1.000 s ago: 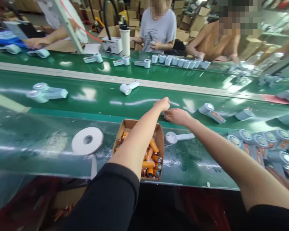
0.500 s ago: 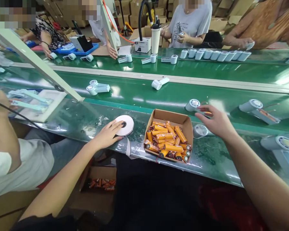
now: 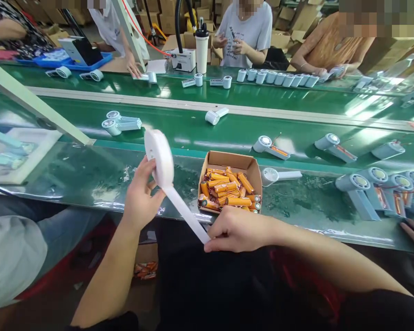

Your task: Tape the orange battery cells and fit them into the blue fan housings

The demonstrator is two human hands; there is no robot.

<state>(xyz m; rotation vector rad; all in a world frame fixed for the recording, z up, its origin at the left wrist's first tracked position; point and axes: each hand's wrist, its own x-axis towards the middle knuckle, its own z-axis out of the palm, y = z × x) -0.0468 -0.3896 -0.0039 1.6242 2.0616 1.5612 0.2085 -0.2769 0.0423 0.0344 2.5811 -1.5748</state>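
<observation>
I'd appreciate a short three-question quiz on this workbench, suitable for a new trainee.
1. Multiple choice: What does the left hand hold?
A) A drinking cup
B) A roll of white tape
C) A handheld fan

2. True or false: The right hand pinches the free end of the white strip that runs from the roll.

3. Fill in the missing word: The cylinders piled in the open cardboard box are mostly ____ in colour.

Key: 1. B; 2. True; 3. orange
</observation>
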